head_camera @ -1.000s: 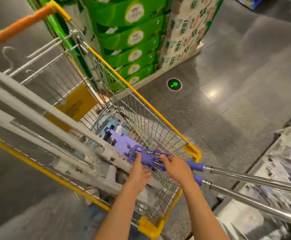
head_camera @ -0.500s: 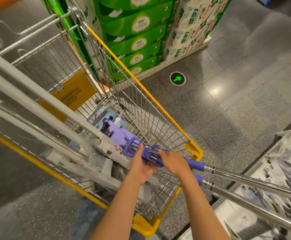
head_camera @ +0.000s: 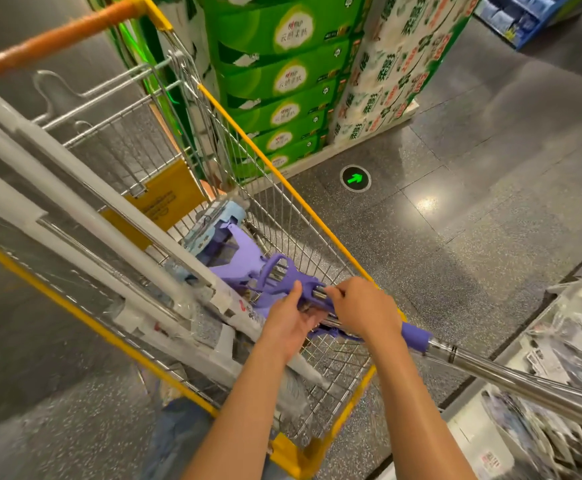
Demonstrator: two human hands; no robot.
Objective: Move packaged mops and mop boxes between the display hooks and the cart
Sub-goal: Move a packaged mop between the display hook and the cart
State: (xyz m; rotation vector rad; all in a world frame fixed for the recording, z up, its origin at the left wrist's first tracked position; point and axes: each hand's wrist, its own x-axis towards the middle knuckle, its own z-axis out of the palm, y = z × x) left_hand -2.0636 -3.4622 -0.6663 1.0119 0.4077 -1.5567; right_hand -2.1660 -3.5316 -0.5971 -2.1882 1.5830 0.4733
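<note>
Purple mop (head_camera: 244,261) lies head-down in cart (head_camera: 275,174), steel handle (head_camera: 525,379) sticking out over yellow rim toward person. Left hand (head_camera: 287,323) curls from below around purple wringer part, thumb on top. Right hand (head_camera: 362,308) grips shaft close beside it, fingers closed. Mop looks light but long and stiff; steel probably slippery. Better hold at plastic collar. White packaged mops (head_camera: 85,206) lie alongside in cart.

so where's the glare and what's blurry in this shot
Head view: a ceiling light glares off the polished floor; the white mop handles at left and the packaged goods at right smear with motion blur; the hands and purple mop stay fairly sharp.
</note>
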